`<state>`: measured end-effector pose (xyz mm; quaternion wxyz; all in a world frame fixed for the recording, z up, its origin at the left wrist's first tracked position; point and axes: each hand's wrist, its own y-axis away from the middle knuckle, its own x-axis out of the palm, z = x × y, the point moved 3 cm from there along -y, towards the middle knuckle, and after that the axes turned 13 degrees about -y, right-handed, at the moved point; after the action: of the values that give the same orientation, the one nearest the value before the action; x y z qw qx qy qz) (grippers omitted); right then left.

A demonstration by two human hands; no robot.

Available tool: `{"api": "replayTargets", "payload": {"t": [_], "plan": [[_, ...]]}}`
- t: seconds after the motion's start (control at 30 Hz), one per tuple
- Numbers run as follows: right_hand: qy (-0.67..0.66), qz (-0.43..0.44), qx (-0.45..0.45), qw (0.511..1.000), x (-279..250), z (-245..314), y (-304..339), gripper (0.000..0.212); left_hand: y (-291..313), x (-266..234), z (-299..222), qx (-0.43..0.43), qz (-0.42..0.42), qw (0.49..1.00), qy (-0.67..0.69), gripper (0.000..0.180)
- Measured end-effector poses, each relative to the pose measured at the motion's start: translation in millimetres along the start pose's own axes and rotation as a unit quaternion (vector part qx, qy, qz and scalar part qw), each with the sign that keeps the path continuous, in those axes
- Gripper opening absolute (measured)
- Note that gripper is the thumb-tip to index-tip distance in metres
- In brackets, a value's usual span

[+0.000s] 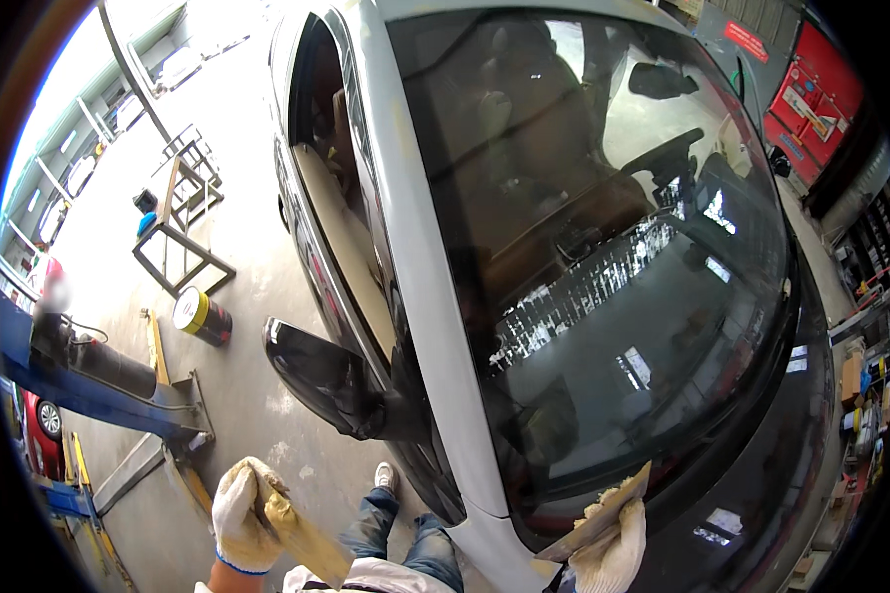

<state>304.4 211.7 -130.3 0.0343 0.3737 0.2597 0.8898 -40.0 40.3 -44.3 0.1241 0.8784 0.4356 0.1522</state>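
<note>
My left hand (239,516), in a white knitted work glove stained yellow, is closed around a putty knife (314,553) with a wide flat blade. Yellowish putty coats the tool near my fingers. On the other side, my gloved right hand (615,555) grips a flat putty board (576,537) that carries a lump of yellowish putty (608,502) along its upper edge. Both hands are at the near side of a car, whose grey windshield pillar (427,237) rises between them. The board is in front of the windshield's (603,376) lower corner; whether it touches the car I cannot tell.
A black side mirror (316,376) juts out left of the pillar, and the dark hood (732,524) spreads to the right. On the floor at left are a yellow-and-black bucket (203,316), a metal stand (183,212) and a blue lift post (99,385). Cluttered shelves (865,395) line the right.
</note>
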Motion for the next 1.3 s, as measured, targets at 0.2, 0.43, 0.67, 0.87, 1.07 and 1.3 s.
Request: {"api": "replayTargets", "payload": {"t": [0.2, 0.43, 0.67, 0.87, 1.07, 1.3], "plan": [[-0.091, 0.027, 0.001, 0.996, -19, -5, -13, 0.039, -11, 16, 25, -0.071, 0.007, 0.996, 0.049, 0.026], [-0.164, 0.092, 0.021, 0.982, -37, -10, -20, 0.037, -16, 24, 43, -0.099, 0.043, 0.992, 0.064, 0.024], [-0.115, -0.101, -0.040, 0.987, -24, -17, -1, 0.040, -8, 15, 46, -0.105, 0.052, 0.993, 0.028, 0.024], [-0.161, 0.037, 0.015, 0.986, -46, -21, 6, 0.035, -1, 4, 41, -0.102, 0.068, 0.992, 0.026, 0.026], [-0.109, 0.020, -0.010, 0.994, -40, -22, 30, 0.036, -3, 0, 18, -0.086, 0.097, 0.991, 0.027, 0.028], [-0.030, -0.032, -0.071, 0.996, 17, -30, 46, 0.030, -17, -24, -27, -0.012, 0.072, 0.996, 0.046, 0.029]]}}
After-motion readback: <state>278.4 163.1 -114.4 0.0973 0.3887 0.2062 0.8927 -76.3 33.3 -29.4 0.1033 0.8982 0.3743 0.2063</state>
